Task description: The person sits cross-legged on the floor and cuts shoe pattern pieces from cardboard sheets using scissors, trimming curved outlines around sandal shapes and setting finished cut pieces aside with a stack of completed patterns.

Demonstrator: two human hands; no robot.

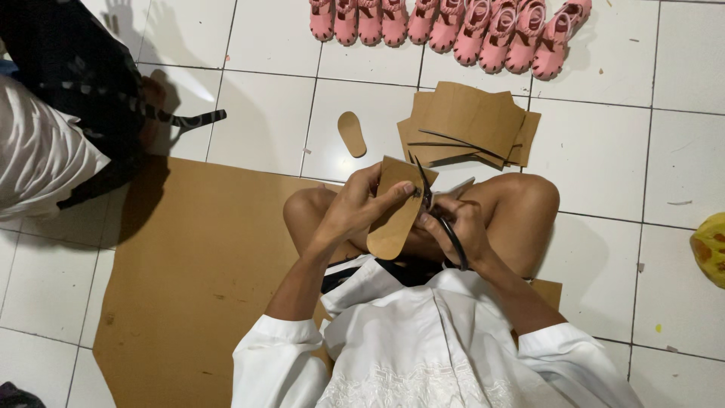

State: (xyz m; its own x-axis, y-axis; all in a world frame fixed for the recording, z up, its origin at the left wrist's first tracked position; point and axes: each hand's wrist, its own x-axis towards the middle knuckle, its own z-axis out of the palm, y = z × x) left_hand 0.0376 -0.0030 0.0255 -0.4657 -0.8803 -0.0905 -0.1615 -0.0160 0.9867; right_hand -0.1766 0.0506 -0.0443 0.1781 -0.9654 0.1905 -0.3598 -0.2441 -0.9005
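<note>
My left hand (353, 209) grips a brown cardboard piece (394, 221) with a rounded lower end like a shoe sole, held above my crossed legs. My right hand (462, 229) is closed on black-handled scissors (432, 202), whose open blades point up into the cardboard's right edge. A cut sole-shaped cardboard piece (351, 134) lies on the white tiles just beyond my knees.
A stack of brown cardboard sheets (470, 122) lies ahead. A row of several pink child sandals (453, 24) lines the far tiles. I sit on a large cardboard sheet (189, 264). Another person in dark and white clothes (53, 113) sits at left. A yellow object (711, 248) is at right.
</note>
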